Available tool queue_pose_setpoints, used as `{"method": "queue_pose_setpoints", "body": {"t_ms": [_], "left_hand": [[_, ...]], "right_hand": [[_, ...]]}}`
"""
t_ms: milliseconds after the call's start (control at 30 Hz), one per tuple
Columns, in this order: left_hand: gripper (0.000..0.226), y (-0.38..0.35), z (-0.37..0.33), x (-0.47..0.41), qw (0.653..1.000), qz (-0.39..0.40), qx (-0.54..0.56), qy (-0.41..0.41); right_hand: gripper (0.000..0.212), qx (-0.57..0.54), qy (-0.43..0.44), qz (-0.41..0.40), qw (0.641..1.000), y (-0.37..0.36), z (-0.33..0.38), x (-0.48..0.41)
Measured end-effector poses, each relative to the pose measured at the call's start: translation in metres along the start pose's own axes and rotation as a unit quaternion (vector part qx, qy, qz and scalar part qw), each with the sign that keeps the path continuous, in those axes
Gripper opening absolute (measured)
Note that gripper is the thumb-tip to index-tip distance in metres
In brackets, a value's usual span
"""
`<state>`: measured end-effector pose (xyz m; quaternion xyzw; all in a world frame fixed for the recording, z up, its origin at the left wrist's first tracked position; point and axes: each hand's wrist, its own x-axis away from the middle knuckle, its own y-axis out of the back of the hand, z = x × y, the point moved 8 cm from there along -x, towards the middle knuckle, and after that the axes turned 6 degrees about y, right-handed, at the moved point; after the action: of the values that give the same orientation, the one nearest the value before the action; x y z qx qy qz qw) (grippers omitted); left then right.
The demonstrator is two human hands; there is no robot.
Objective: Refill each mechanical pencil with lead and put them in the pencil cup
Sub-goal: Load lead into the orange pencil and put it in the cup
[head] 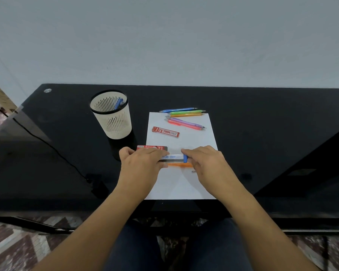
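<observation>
Black glass table (262,118); white paper sheet (180,184) at its near edge. Cream slotted plastic pencil cup (114,122) stands off the sheet's far-left corner, a blue pencil (118,102) inside. Five coloured mechanical pencils (184,118) lie at the sheet's far end. Over the sheet's middle, seemingly uncapping a clear plastic lead case (173,157): best to steady the body, draw the blue cap (185,158) straight off, and keep the case level so leads fall on the sheet. Left hand (141,163) palm down, fingers curled round the case body; right hand (207,161) pinches the cap between thumb and forefinger. Orange mechanical pencil (179,164) just under the case.
</observation>
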<state>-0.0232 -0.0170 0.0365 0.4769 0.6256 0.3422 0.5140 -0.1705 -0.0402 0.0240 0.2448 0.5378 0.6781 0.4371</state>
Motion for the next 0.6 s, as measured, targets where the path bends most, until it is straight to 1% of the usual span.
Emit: {"method": "queue_pose_setpoints", "body": {"t_ms": [100,233,367,467,533,600], "left_hand": [[0.029,-0.001,0.001,-0.003,1.0,-0.003,0.026,0.003],[0.028,-0.001,-0.003,-0.005,1.0,0.0,0.013,-0.005],[0.032,-0.005,-0.004,-0.003,0.999,0.023,0.024,0.01],[0.037,-0.011,-0.004,-0.003,0.998,0.056,0.012,0.018],[0.037,-0.011,-0.004,-0.001,0.999,0.043,0.019,0.02],[0.033,-0.006,-0.003,0.0,0.999,0.007,0.036,0.025]], "right_hand": [[0.043,-0.013,-0.003,-0.018,1.0,0.001,-0.001,0.0],[0.042,-0.021,-0.011,-0.045,0.999,0.005,-0.003,0.001],[0.046,-0.019,-0.03,-0.028,0.999,0.004,-0.007,0.001],[0.046,-0.041,-0.036,-0.032,0.998,0.007,-0.005,0.0],[0.048,-0.045,-0.04,-0.02,0.998,0.008,-0.005,-0.001],[0.047,-0.043,-0.043,-0.02,0.998,0.008,-0.006,-0.002]]}}
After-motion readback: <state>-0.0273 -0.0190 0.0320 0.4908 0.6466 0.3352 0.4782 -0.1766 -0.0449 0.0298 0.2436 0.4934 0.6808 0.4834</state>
